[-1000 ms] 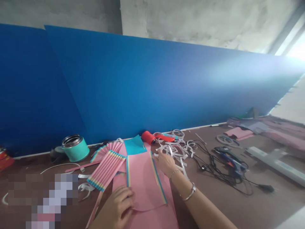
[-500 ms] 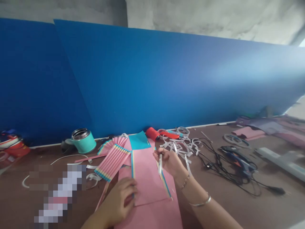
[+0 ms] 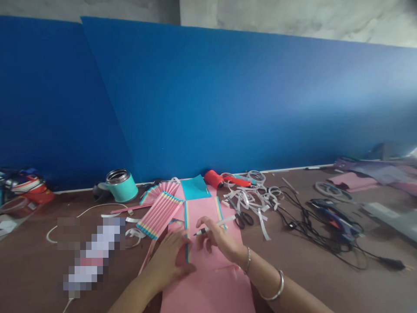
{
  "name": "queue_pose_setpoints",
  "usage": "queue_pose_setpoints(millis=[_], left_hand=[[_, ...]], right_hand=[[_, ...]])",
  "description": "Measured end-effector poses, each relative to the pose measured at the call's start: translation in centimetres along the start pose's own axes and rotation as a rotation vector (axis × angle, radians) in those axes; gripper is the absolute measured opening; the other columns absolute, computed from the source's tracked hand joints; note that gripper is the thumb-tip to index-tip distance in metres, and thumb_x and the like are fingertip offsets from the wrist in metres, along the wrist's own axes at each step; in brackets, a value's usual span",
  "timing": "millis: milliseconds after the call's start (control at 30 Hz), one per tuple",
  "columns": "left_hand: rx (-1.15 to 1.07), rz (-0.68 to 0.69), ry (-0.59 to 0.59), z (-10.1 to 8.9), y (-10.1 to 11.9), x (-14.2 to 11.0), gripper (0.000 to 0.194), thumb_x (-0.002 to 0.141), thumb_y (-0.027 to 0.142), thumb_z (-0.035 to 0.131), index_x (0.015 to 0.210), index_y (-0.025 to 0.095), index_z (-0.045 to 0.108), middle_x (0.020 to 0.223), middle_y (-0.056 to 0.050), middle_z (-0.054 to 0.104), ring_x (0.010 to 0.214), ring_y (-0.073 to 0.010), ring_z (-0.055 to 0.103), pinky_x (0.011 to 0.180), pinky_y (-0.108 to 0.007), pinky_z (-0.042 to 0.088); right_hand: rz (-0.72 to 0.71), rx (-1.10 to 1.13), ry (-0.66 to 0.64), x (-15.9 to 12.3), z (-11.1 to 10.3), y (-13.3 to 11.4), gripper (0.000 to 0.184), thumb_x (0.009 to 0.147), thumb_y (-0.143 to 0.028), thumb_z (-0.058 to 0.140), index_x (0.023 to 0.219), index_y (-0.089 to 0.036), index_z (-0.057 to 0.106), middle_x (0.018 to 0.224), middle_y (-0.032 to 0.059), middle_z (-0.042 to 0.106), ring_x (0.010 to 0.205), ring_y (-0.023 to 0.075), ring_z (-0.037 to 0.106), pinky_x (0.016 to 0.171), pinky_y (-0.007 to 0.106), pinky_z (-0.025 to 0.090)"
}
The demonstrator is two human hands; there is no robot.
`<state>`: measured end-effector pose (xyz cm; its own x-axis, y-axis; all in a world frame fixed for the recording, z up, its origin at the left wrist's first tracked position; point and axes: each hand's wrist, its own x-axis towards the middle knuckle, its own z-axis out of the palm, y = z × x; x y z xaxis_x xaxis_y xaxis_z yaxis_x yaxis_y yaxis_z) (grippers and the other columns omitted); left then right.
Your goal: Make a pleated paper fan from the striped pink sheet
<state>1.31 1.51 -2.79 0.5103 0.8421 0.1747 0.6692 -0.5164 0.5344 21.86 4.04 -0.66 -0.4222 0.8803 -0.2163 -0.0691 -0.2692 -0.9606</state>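
Head view: the long pink sheet [image 3: 208, 295] lies flat on the brown tabletop [image 3: 302, 269], running from the near picture edge towards the blue partition [image 3: 211, 108]. Brown surface shows between its lower right edge and the black cable [image 3: 302, 217]. The pleated piece [image 3: 159, 215] lies close on the left; black scissors [image 3: 244, 220] and tangled white strips [image 3: 243, 198] limit the right side.

The left hand [image 3: 172, 256] lies palm down over the sheet's left edge, thumb apart from the fingers. The right hand [image 3: 216, 239] pinches a slim white marker pen [image 3: 224, 221] above the panel [image 3: 202, 208], its dark tip pointing left.

The panel is smooth and pink, with blue and cream bands along its sides. The pleated piece has narrow, regular ridges and banded ends. A flat teal piece [image 3: 196, 187] adjoins the panel at the top, near a red spool [image 3: 214, 178]. The turquoise mug [image 3: 122, 186] has a shiny metal rim.

Compared with the preceding frame, the pen has moved from the panel's right band towards the left and now slants across it. The scissors, previously hidden, are visible.
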Motion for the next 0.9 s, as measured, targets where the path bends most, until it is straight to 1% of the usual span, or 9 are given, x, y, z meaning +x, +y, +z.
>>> queue_pose_setpoints(millis=[67,167,267,333,433,533,667,767,900], left_hand=[[-0.010,0.014,0.002,-0.1,0.0,0.0,0.041,0.069,0.035,0.076,0.106,0.024,0.063,0.130,-0.009,0.057,0.122,-0.0316,0.049,0.102,-0.048,0.040],[-0.017,0.049,0.032,-0.4,0.2,0.2,0.027,0.078,0.030,0.069,0.103,0.024,0.064,0.127,-0.008,0.059,0.120,-0.0286,0.051,0.103,-0.046,0.040],[-0.030,0.047,0.047,-0.4,0.2,0.3,0.020,0.082,0.030,0.063,0.102,0.024,0.065,0.125,-0.009,0.060,0.119,-0.0273,0.052,0.101,-0.044,0.042],[-0.037,0.041,0.037,-0.3,0.0,0.4,0.021,0.082,0.027,0.063,0.103,0.024,0.065,0.126,-0.009,0.060,0.120,-0.0272,0.052,0.101,-0.044,0.042],[-0.029,0.022,-0.007,-0.3,-0.3,0.2,0.034,0.075,0.021,0.069,0.109,0.025,0.064,0.132,-0.009,0.056,0.125,-0.0292,0.048,0.104,-0.048,0.039],[-0.020,-0.006,-0.070,-0.5,-0.4,0.1,0.047,0.069,0.019,0.072,0.115,0.025,0.061,0.138,-0.010,0.051,0.129,-0.0316,0.043,0.106,-0.053,0.034],[-0.033,-0.046,-0.103,-0.7,-0.4,0.0,0.050,0.069,0.023,0.074,0.117,0.026,0.061,0.139,-0.009,0.050,0.131,-0.0326,0.041,0.108,-0.055,0.031],[-0.061,-0.119,-0.125,-0.7,-0.4,0.1,0.054,0.069,0.028,0.074,0.121,0.025,0.059,0.140,-0.009,0.048,0.133,-0.0330,0.038,0.109,-0.055,0.029],[-0.088,-0.142,-0.174,-0.8,-0.2,0.2,0.055,0.070,0.030,0.074,0.123,0.026,0.058,0.144,-0.008,0.044,0.135,-0.0317,0.034,0.111,-0.052,0.026]], right_hand=[[-0.080,-0.077,0.133,0.1,0.2,0.8,0.031,0.086,-0.050,0.039,0.078,-0.022,0.048,0.053,-0.0058,0.044,0.048,0.0108,0.041,0.046,0.020,0.029],[-0.031,-0.048,0.194,0.4,0.0,1.6,0.027,0.083,-0.043,0.040,0.068,-0.021,0.048,0.051,-0.0068,0.034,0.043,0.0089,0.029,0.043,0.021,0.019],[-0.015,-0.002,0.167,0.7,-0.3,1.8,0.018,0.076,-0.036,0.048,0.067,-0.021,0.044,0.050,-0.0088,0.032,0.041,0.0071,0.027,0.041,0.020,0.017],[-0.028,-0.029,0.124,0.7,-0.3,1.6,0.015,0.070,-0.031,0.054,0.067,-0.021,0.044,0.048,-0.0100,0.035,0.040,0.0064,0.030,0.041,0.019,0.019],[-0.057,-0.107,0.054,0.4,-0.3,1.3,0.015,0.065,-0.027,0.063,0.068,-0.019,0.050,0.048,-0.0081,0.046,0.042,0.0064,0.037,0.042,0.018,0.025],[-0.078,-0.137,0.039,0.0,-0.2,1.2,0.022,0.068,-0.033,0.067,0.065,-0.018,0.051,0.052,-0.0063,0.049,0.045,0.0063,0.039,0.044,0.019,0.031],[-0.122,-0.168,0.065,-0.1,-0.1,1.8,0.030,0.075,-0.042,0.063,0.064,-0.018,0.049,0.057,-0.0054,0.046,0.048,0.0075,0.042,0.045,0.019,0.038],[-0.212,-0.217,0.098,-0.2,-0.1,2.2,0.032,0.075,-0.046,0.064,0.068,-0.018,0.049,0.063,-0.0038,0.048,0.056,0.0098,0.048,0.049,0.021,0.042],[-0.352,-0.347,0.160,-0.5,0.0,2.4,0.041,0.085,-0.054,0.052,0.066,-0.017,0.049,0.061,-0.0026,0.047,0.056,0.0094,0.045,0.051,0.020,0.041]])
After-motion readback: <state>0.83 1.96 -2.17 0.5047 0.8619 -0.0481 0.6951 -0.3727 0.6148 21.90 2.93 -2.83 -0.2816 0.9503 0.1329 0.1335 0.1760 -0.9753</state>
